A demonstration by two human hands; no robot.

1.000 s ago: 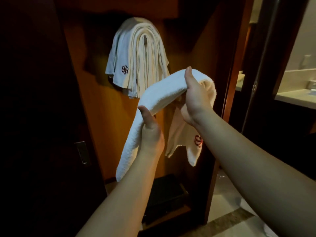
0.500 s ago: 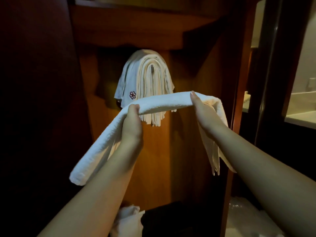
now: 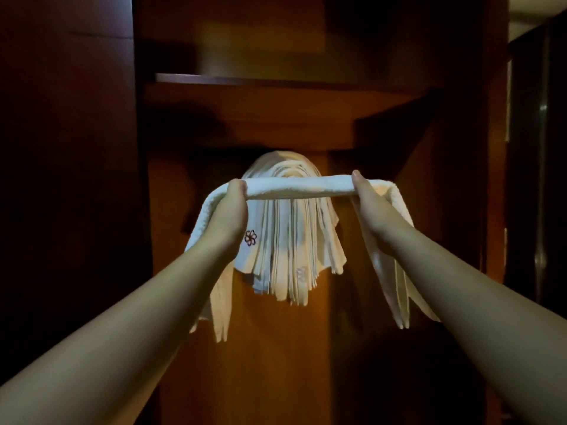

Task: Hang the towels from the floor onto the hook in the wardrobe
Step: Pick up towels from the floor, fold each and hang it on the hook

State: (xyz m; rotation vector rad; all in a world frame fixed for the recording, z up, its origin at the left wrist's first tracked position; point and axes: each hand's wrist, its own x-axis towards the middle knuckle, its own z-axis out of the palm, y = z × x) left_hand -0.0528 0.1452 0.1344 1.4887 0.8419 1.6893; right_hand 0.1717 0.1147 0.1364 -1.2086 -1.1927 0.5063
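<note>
The hook itself cannot be seen: the bunch of hung towels (image 3: 294, 240) covers it entirely. The stretched towel (image 3: 300, 188) crosses in front of that bunch and hides a band of it. The fingers of the left hand (image 3: 230, 207) and right hand (image 3: 368, 204) curl behind the towel, out of sight. A faint mark low on the hung towels is too blurred to read. The wardrobe (image 3: 276, 118) sides sink into darkness, and both forearms are cut off by the lower edge.
</note>
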